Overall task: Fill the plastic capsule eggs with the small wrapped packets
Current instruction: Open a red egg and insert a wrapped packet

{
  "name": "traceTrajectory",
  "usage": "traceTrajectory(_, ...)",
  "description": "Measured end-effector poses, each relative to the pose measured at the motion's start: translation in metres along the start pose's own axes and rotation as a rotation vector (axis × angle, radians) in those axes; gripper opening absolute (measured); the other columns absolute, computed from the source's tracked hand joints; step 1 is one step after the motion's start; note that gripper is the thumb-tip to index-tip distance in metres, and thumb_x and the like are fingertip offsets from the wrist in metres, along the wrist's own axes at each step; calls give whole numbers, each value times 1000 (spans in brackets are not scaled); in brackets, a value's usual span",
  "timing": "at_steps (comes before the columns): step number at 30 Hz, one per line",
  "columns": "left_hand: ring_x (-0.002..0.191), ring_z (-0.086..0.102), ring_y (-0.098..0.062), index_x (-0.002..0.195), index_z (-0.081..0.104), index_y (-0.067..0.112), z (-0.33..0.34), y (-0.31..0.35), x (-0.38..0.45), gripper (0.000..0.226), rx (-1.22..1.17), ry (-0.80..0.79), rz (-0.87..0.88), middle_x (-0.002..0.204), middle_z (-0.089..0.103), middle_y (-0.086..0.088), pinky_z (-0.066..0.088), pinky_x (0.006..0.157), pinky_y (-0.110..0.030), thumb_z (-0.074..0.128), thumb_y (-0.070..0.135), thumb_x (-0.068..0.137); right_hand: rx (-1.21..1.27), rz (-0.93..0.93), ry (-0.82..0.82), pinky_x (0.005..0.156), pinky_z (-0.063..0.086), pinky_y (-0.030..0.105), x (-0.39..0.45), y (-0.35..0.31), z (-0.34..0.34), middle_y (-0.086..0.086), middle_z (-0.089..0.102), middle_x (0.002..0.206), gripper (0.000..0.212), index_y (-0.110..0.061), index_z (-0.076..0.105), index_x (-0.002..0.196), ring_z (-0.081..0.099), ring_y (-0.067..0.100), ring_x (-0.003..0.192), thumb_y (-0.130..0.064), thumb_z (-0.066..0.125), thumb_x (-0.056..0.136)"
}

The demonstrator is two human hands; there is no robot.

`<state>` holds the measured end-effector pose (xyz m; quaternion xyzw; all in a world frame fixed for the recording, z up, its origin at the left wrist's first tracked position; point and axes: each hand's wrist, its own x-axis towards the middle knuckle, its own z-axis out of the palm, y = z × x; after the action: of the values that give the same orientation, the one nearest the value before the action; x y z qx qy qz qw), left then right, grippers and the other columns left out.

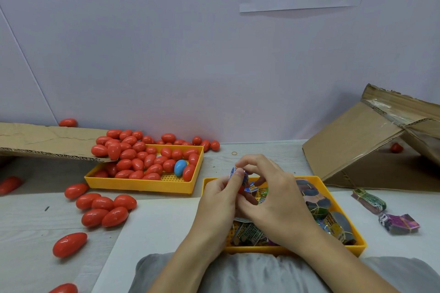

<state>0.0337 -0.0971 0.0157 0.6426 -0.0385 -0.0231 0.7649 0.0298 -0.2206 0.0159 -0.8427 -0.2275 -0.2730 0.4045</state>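
Red egg (241, 188) upright, left hand (220, 194) gripping, right hand (269, 194) pinching packet (235, 172)

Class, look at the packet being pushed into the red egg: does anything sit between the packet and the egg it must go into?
Nothing visible does. The left hand holds the red egg, and the right hand presses the packet at its top.

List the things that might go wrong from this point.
1. Both the left hand and right hand pinch one red egg and a blue packet above the packet tray; a slip could drop either into the mixed packets.
2. Loose eggs lie untrayed on the table and may roll off.
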Motion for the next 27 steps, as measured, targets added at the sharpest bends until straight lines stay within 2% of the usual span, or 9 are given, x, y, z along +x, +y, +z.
traceTrajectory(3,68,67,-17,93,72,4,0,1,-2,39,-20,-27,-4,73,70,-11,53,54,-25,52,37,99,13,-5,6,84,46,13,0,0,0,-17,63,105,45,-40,53,110,60,5,109,-18,74,78)
traceTrajectory(6,60,65,-14,78,67,6,-1,1,-3,39,-7,-27,0,65,67,-7,51,52,-23,54,37,98,13,-5,-10,85,46,15,0,0,0,-18,63,105,44,-40,53,112,60,5,109,-20,72,78)
traceTrajectory(15,58,60,-14,73,63,12,-1,-2,0,40,38,-36,-7,63,60,-4,51,51,-25,54,42,97,12,-8,8,85,44,12,1,0,0,-19,62,106,47,-42,51,112,59,5,109,-18,72,78)
traceTrajectory(19,60,63,-13,78,66,9,-1,-1,0,38,22,-36,10,65,63,-4,51,51,-25,53,41,97,12,-11,4,85,46,14,1,0,0,-20,62,107,45,-43,51,113,59,5,110,-21,72,79)
traceTrajectory(22,67,66,-16,95,72,10,-2,-1,-1,38,-23,-4,38,72,68,-11,53,54,-27,48,39,101,17,-5,12,85,46,13,1,0,0,-22,62,106,43,-43,51,112,60,4,110,-27,73,79)
traceTrajectory(27,70,67,-15,95,73,10,-1,-2,-1,39,-59,1,69,73,69,-11,55,61,-24,43,33,105,12,11,28,84,48,17,1,1,0,-24,62,110,49,-43,50,118,60,6,108,-25,74,79)
